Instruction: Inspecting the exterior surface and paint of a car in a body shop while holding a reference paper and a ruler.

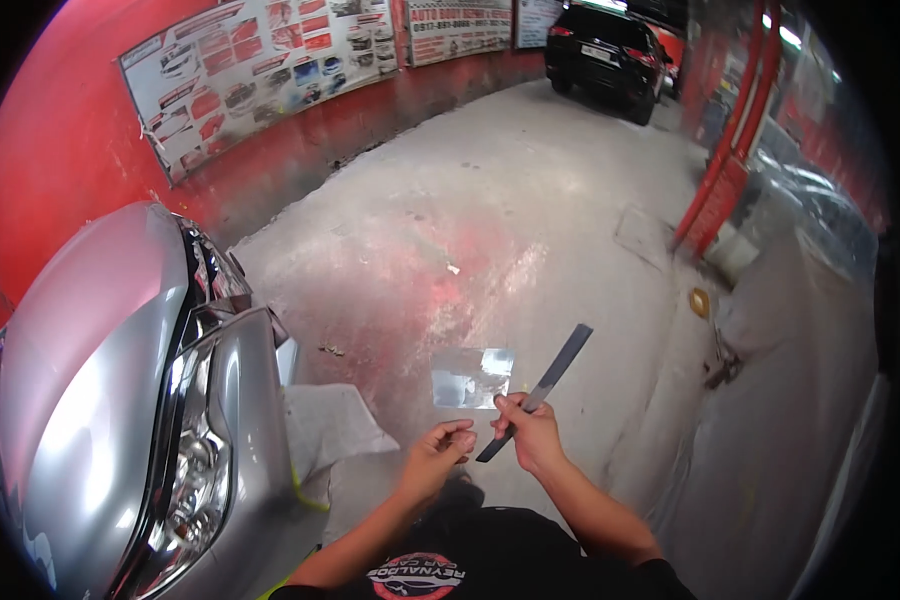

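The dark strip [567, 358] is in your right grip [533, 432], which closes around its lower part; the longer end slants up and to the right beyond your fingers, and the short end pokes out below them, toward your left grip. Just beyond your right grip and to its left is a glossy, see-through sheet [470, 380]; its near right corner meets your fingertips, though you can't tell from here whether they pinch it.

Your left grip [435, 455] sits just beside the right, fingers curled toward the thumb; whether anything small is between them can't be made out. The step in hand seems to be handling strip and sheet together, and the next move likely calls for a steady right hold while the left takes care of the sheet's edge.

Well to the left of your grips stands a silver car [80, 400] with its headlight [198, 480] facing the lane, and a white cover [332, 428] hangs between. Far beyond them, a dark car [605, 55] is parked on the concrete floor [570, 200].
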`<move>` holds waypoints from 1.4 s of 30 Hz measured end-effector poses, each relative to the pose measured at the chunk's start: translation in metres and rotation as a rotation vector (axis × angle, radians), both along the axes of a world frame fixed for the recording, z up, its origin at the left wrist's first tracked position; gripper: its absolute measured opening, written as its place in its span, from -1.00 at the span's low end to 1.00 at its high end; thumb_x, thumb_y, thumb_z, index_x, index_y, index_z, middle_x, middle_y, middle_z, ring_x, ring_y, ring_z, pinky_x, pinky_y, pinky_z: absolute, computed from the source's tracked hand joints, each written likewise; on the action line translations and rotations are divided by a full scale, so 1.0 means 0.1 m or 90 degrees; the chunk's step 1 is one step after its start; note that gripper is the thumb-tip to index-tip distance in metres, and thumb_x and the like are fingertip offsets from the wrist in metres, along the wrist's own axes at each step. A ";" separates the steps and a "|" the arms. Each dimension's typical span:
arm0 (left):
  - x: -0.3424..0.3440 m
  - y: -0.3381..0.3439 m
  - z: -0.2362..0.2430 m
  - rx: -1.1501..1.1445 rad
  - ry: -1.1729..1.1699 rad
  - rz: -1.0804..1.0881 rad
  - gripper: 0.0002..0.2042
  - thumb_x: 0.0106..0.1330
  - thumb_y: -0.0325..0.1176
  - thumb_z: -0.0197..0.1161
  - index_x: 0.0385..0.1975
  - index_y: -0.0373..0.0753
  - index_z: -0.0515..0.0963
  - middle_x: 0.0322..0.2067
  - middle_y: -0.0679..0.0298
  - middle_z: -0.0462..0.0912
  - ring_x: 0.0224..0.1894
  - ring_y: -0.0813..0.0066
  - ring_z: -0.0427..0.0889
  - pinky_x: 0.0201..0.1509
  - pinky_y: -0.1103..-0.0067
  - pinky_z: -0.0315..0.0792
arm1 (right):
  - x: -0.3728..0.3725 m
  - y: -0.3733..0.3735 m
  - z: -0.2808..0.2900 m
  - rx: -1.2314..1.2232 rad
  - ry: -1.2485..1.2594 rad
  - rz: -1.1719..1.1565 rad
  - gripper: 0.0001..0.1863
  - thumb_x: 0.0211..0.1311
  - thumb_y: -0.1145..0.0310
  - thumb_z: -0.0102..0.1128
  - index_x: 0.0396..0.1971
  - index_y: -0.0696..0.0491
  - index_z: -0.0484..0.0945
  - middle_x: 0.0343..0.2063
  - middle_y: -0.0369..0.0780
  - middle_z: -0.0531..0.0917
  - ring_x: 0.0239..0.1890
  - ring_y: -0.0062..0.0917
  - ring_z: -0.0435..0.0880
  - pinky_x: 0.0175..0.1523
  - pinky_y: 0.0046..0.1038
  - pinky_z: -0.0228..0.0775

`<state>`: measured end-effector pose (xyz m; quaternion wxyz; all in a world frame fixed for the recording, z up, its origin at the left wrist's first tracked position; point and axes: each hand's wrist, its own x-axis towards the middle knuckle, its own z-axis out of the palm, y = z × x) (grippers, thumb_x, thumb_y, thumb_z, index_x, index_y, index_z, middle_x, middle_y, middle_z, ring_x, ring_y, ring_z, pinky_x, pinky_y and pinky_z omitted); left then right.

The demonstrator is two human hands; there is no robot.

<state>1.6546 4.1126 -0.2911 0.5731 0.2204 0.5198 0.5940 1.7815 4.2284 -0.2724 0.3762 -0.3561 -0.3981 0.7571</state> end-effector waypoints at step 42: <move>-4.76 2.70 0.33 0.159 0.101 1.347 -0.84 0.17 -0.35 0.27 -0.36 -0.23 0.45 -0.47 0.38 0.51 -0.47 0.65 0.45 -0.41 0.70 0.32 | -3.21 6.71 -1.91 0.566 -0.719 0.576 -0.63 -0.04 0.21 0.16 -0.54 0.30 0.48 -0.59 0.04 0.55 -0.45 -0.12 0.54 -0.33 -0.18 0.36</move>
